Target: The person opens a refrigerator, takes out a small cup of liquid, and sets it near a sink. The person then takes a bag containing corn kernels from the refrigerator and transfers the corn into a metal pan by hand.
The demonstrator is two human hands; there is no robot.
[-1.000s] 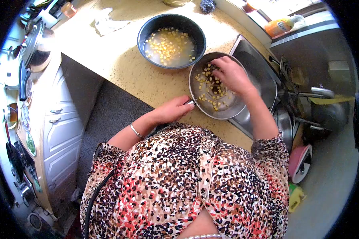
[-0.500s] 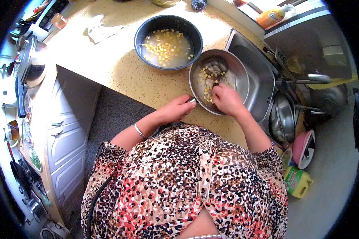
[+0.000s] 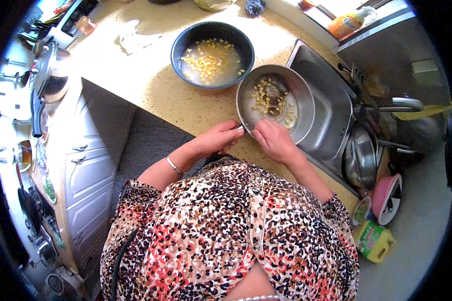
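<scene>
dark bowl (image 3: 182,55), sink (image 3: 331,108), detergent bottle (image 3: 374,241)

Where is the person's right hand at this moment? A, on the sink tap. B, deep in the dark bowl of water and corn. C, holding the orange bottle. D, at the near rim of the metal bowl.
D: the right hand sits at the near rim of the metal bowl, beside the left hand, and apart from the dark bowl.

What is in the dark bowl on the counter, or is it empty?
Not empty. The dark bowl holds cloudy water with yellow corn kernels spread through it, lying well below the rim.
</scene>
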